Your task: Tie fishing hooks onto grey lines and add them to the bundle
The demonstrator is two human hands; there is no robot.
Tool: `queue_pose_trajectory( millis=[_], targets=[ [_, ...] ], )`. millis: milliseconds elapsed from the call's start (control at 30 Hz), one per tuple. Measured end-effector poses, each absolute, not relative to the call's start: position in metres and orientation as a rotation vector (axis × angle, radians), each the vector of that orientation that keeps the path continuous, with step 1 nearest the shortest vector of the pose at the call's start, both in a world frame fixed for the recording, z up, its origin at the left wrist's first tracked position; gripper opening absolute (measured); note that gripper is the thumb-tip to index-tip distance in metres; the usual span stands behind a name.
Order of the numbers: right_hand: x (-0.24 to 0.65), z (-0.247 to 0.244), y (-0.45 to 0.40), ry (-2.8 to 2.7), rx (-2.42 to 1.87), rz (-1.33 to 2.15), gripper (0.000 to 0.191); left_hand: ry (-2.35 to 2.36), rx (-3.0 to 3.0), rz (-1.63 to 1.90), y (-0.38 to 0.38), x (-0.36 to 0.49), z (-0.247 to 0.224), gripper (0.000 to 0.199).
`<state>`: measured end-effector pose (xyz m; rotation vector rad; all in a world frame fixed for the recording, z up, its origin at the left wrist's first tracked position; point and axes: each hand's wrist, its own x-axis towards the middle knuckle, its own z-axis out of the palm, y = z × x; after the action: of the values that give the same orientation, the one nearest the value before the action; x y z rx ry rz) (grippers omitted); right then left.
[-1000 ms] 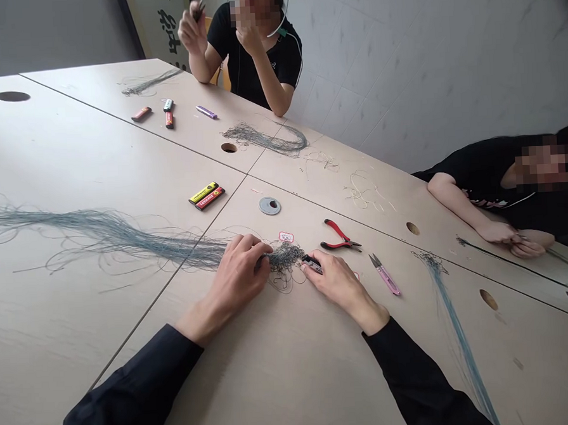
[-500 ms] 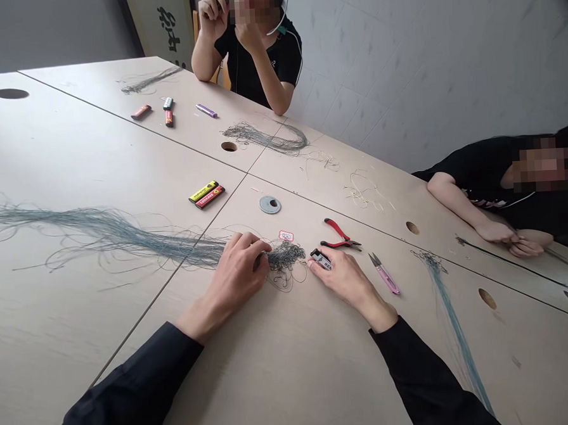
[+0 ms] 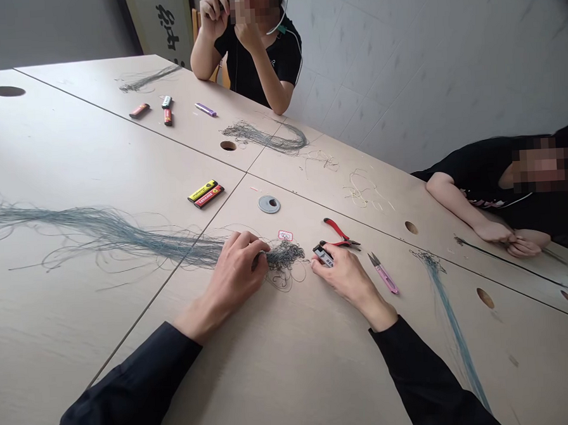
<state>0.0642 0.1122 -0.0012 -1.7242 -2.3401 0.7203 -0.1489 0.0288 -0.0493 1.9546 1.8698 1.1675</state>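
Observation:
My left hand (image 3: pixel 237 278) is closed on the near end of a dense grey-blue tangle of fishing line (image 3: pixel 284 257), with small hooks showing below it. A long loose bundle of the same line (image 3: pixel 109 234) runs away to the left from that hand. My right hand (image 3: pixel 347 280) pinches a small black-and-white lighter (image 3: pixel 323 255) at its fingertips, just right of the tangle. Red-handled pliers (image 3: pixel 340 237) lie just beyond the lighter, and pink thread snips (image 3: pixel 384 278) lie to the right of my fingers.
The joined pale wood tables (image 3: pixel 320 363) have round cable holes. On them lie two lighters (image 3: pixel 205 195), a grey disc (image 3: pixel 269 204), and more line bundles (image 3: pixel 263 137). Co-workers sit at the far end and right side, one holding dark line (image 3: pixel 505 260).
My right hand has moved a little to the right, away from the tangle, carrying the lighter with it. My left hand stays on the tangle.

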Motion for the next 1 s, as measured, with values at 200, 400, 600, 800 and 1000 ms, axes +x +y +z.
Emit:
queue_pose_trajectory(
  millis=[200, 400, 600, 800, 1000],
  targets=[
    [0.067, 0.0, 0.112, -2.349, -1.729, 0.966, 0.028, 1.871, 1.942, 1.174, 0.029, -0.149, -0.048, 0.022],
    [0.07, 0.005, 0.113, -2.369, -1.67, 1.176, 0.028, 1.865, 1.948, 1.184, 0.029, -0.149, -0.049, 0.022],
    [0.078, 0.003, 0.116, -2.291, -1.761, 1.071, 0.021, 1.859, 1.943, 1.172, 0.029, -0.149, -0.048, 0.022],
    [0.084, 0.003, 0.115, -2.206, -1.781, 1.014, 0.019, 1.854, 1.945, 1.181, 0.029, -0.149, -0.05, 0.022],
    [0.098, 0.003, 0.112, -2.13, -1.801, 1.006, 0.021, 1.862, 1.95, 1.182, 0.029, -0.149, -0.05, 0.023]
  ],
)
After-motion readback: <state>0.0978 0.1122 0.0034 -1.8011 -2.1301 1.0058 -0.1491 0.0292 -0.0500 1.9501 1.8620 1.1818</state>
